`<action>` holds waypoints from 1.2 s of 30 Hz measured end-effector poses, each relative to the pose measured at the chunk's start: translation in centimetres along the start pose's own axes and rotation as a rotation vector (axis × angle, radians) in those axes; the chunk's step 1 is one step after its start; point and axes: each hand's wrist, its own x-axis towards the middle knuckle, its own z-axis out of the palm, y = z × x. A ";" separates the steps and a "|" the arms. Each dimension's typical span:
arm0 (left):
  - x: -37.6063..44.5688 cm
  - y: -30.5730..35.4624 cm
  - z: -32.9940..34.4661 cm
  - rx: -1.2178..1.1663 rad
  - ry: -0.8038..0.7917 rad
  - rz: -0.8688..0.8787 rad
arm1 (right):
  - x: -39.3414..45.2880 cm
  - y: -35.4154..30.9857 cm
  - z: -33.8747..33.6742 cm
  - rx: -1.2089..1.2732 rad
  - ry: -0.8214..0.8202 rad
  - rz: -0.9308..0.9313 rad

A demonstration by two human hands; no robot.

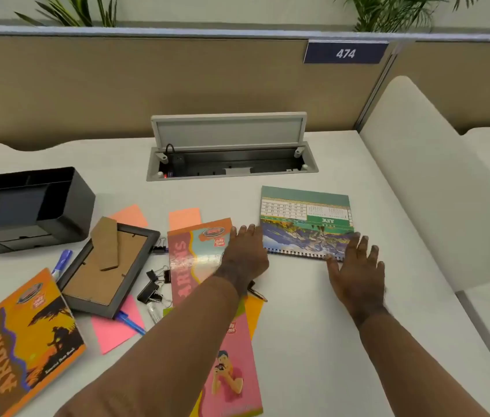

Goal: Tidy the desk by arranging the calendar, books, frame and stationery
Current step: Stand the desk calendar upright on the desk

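Head view: calendar [305,221] lies flat and upside-down to me at desk [313,311] centre-right, so I judge the best move is gripping both lower corners by the spiral edge and lifting evenly to stand it up. Left hand [245,255] is spread loose, fingertips at the calendar's left edge, holding nothing. Right hand [356,273] is splayed too, fingers on its lower-right corner, nothing grasped.

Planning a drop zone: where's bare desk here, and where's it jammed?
Bare: the white desk near the front edge, right of the pink notebook and below the spiral-bound June calendar; also the strip between the black organiser and the open grey cable tray. Crowded: the left side, around the face-down black picture frame.
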 end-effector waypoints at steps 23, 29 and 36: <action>3.2 -0.1 -4.0 -1.196 0.138 -0.404 | 4.2 3.3 -3.1 0.599 0.259 -0.070; 4.4 -0.4 -4.8 -1.286 0.230 -0.305 | 5.9 3.9 -6.5 0.732 0.381 -0.192; 5.3 -1.8 -3.5 -1.162 0.181 -0.268 | 8.6 4.4 -10.8 0.677 0.261 -0.232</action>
